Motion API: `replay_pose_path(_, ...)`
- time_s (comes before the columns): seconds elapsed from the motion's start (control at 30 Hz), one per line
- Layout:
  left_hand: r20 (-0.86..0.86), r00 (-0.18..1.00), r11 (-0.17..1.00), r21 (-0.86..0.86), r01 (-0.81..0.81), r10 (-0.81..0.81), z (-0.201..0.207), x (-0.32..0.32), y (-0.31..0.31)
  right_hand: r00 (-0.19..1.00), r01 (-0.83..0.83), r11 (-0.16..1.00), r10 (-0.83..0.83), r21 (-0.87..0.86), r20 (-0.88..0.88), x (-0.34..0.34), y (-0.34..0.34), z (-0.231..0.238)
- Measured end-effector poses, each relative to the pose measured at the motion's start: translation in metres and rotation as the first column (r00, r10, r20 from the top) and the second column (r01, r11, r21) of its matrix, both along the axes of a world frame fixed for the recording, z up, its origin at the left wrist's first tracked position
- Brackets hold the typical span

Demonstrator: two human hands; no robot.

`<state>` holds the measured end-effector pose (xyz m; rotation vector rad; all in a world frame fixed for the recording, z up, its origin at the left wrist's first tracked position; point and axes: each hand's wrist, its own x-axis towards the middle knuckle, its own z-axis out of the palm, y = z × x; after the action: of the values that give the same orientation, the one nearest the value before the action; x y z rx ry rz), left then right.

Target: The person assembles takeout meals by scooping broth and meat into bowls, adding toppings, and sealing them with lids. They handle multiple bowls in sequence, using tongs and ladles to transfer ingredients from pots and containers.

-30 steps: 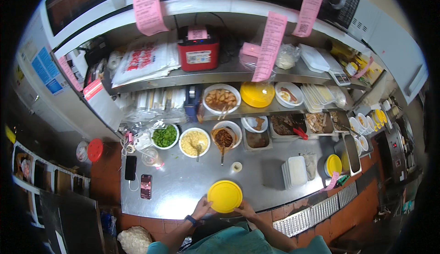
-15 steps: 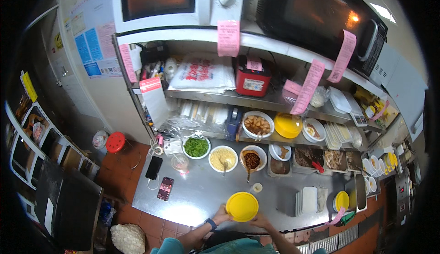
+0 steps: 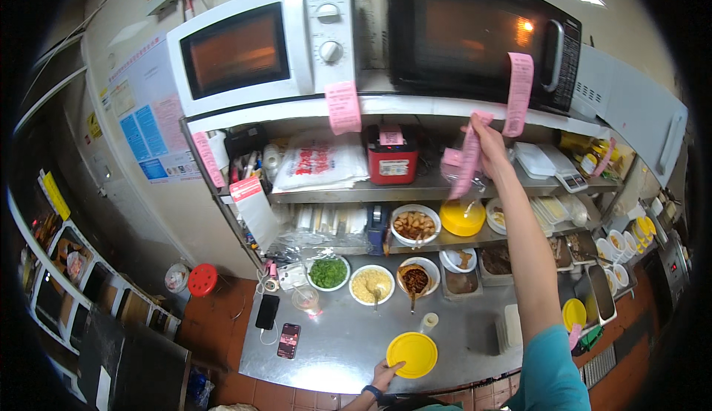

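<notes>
My left hand grips the rim of a round yellow lid over the near edge of the metal counter; whether a bowl sits beneath it cannot be seen. My right arm reaches up and forward to the shelf. There my right hand pinches the top of a long pink paper slip at the white shelf edge under the black microwave. Another pink slip hangs just right of that hand. A small pale cup stands on the counter beyond the lid.
Bowls of chopped greens, minced garlic and dark sauce line the counter's back. Two phones lie at left. Above are a red printer, a white microwave and a black microwave.
My right hand has left the yellow lid's side and risen to the pink slip, taking hold of it. My left hand still holds the lid. The view has tilted upward.
</notes>
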<state>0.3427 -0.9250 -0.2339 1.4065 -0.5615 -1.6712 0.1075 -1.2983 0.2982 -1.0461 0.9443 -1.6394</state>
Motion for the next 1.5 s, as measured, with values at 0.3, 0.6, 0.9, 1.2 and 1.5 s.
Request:
replay_pose_path(0.3, -0.005, 0.999, 0.998, -0.053, -0.037, 0.036, 0.049, -0.018, 0.015, 0.865, 0.021, 0.994, 0.037, 0.108, -0.501, -0.075, 0.161, -0.107)
replay_pose_path(0.6, 0.010, 1.000, 0.996, -0.089, 0.015, -0.014, 0.122, -0.153, 0.014, 0.362, -0.118, 0.570, 0.787, 0.813, -0.499, -0.195, 0.312, -0.316)
replay_pose_path(0.9, -0.011, 0.994, 0.988, -0.114, 0.104, -0.106, 0.165, -0.376, 0.007, 0.429, -0.206, 0.668, 0.718, 0.715, -0.548, -0.406, 0.321, -0.322)
replay_pose_path(1.2, -0.127, 0.775, 0.785, -0.113, 0.609, -0.619, 0.240, -0.528, -0.057, 0.739, -0.451, 0.307, 0.655, 0.838, 0.158, -0.607, 0.342, -0.306)
replay_pose_path(1.5, -0.203, 0.830, 0.751, -0.572, 0.330, -0.520, 0.402, -0.645, -0.185, 0.957, -0.095, 0.969, 0.026, 0.226, 0.290, -0.670, 0.286, -0.105)
